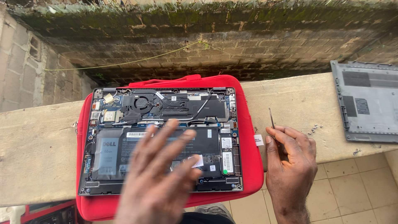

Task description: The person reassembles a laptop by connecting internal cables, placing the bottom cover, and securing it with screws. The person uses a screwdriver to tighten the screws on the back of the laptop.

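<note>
Ledge (37, 137): I see a long concrete ledge running across the view, with a mossy block wall beyond it; everything sits on this ledge.
Red bag (251, 166): a padded red laptop bag lies flat on the ledge as a work mat, its edges showing all round the machine.
Laptop (159, 141): it lies upside down on the red bag with its insides bare; I can make out the fan, the heat pipe, the black battery and the boards.
Bottom cover (367, 103): the grey cover is already off and lies well apart on the ledge at the right, inner face up.
Left hand (159, 178): blurred, fingers spread wide, hovering over the battery area; it holds nothing that I can see, and I cannot tell whether it touches the battery.
Right hand (292, 161): rests at the ledge's near edge, just beside the bag, fingers closed round a thin screwdriver (271, 118) whose shaft points up and away.
Screws (315, 128): a few small loose ones lie on the ledge between the right hand and the cover.
Progress: I judge the opening-up finished, with cover and screws out; the inner parts all look seated, so the work inside seems barely begun.
</note>
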